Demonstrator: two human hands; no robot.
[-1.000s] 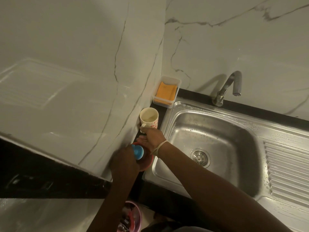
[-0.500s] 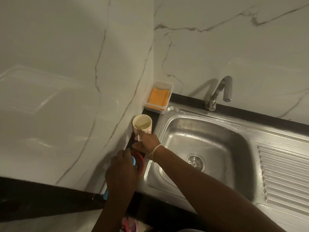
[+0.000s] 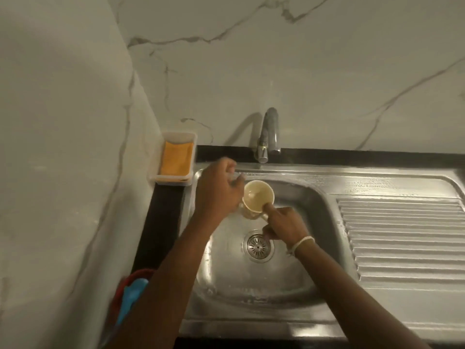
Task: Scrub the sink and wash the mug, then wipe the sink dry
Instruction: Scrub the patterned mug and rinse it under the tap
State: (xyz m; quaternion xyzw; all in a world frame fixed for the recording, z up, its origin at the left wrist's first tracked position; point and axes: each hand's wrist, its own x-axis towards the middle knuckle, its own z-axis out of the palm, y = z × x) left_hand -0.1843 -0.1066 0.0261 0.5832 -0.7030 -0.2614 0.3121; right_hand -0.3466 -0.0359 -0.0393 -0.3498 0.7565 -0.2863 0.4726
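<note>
A cream mug (image 3: 259, 195) hangs upright over the back left of the steel sink (image 3: 251, 288), its mouth towards me. My right hand (image 3: 284, 222), with a pale band at the wrist, grips the mug at its near side by the handle. My left hand (image 3: 216, 190) curls against the mug's left wall; its fingertips are blurred. The inside of the mug looks pale and stained. The drain (image 3: 259, 246) lies just below my right hand.
The faucet (image 3: 269, 132) stands behind the basin, with no water visibly running from it. A white tray with an orange sponge (image 3: 176, 159) sits in the back left corner. A red bowl with a blue tool (image 3: 133, 290) stands on the black counter strip. The ribbed drainboard (image 3: 402, 235) lies right.
My right hand has carried the mug from the counter strip by the wall to above the basin. My left hand has left the blue tool and red bowl and come to the mug.
</note>
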